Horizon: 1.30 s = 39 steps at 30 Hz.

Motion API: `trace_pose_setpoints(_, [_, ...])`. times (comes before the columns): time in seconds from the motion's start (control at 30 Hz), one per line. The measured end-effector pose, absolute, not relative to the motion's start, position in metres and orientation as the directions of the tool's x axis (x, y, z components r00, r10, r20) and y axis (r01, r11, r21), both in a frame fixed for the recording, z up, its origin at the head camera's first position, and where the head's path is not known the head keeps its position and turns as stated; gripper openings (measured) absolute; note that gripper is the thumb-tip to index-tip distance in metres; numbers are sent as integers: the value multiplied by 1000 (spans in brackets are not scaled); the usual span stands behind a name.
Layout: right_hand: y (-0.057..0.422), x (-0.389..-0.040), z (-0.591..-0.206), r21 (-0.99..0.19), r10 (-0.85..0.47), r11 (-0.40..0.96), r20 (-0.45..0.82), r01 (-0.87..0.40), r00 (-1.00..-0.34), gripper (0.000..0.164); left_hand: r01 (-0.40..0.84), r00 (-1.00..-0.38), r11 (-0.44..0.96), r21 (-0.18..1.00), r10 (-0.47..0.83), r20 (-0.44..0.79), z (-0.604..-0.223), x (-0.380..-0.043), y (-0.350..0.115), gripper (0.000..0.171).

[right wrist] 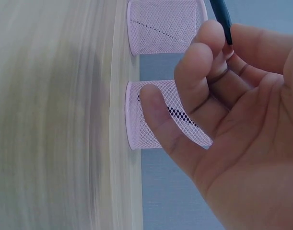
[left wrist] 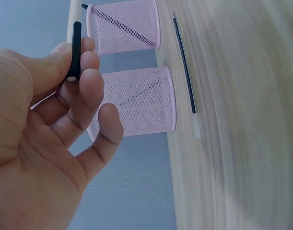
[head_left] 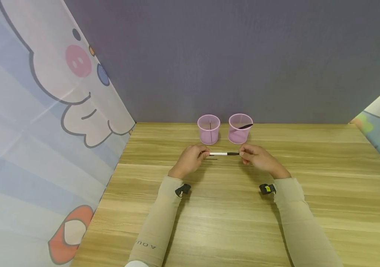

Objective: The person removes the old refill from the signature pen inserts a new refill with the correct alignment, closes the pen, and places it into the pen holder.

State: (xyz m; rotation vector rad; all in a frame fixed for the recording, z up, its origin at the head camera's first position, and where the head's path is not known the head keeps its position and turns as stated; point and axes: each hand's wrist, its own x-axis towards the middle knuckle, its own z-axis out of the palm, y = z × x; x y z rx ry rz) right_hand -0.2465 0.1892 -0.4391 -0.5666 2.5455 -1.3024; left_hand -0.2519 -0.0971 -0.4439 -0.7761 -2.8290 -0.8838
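Note:
A white pen (head_left: 218, 153) with a black clip and a black tapered front end is held level between both hands over the table. My left hand (head_left: 190, 159) pinches its clip end between thumb and fingers, with the little finger loose. At the other end, my right hand (head_left: 260, 159) pinches the black tip (right wrist: 222, 19) between thumb and forefinger. Below the left fingers, a thin dark ink refill (left wrist: 184, 67) with a clear end lies on the wood.
Two pink mesh cups stand behind the hands near the grey wall (head_left: 230, 63). In the left cup (head_left: 204, 137) is a thin dark stick; a black pen (head_left: 246, 126) leans in the right cup (head_left: 235, 138). Wood-grain table (head_left: 223, 222) extends toward me. A cartoon-print curtain (head_left: 43, 141) hangs at left.

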Motion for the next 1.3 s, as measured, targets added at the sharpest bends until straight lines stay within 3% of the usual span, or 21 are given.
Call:
trace_pose_setpoints(0.77, [191,-251,-443,-817,-374,515,58,-259,-926,24,472,-879,703,531,417,229,-445,-253,-96,17])
trace_pose_setpoints(1.3, [192,-251,-431,-788,-353,538,112,-300,-929,20,486,-872,681,547,423,248,-440,-252,-93,18])
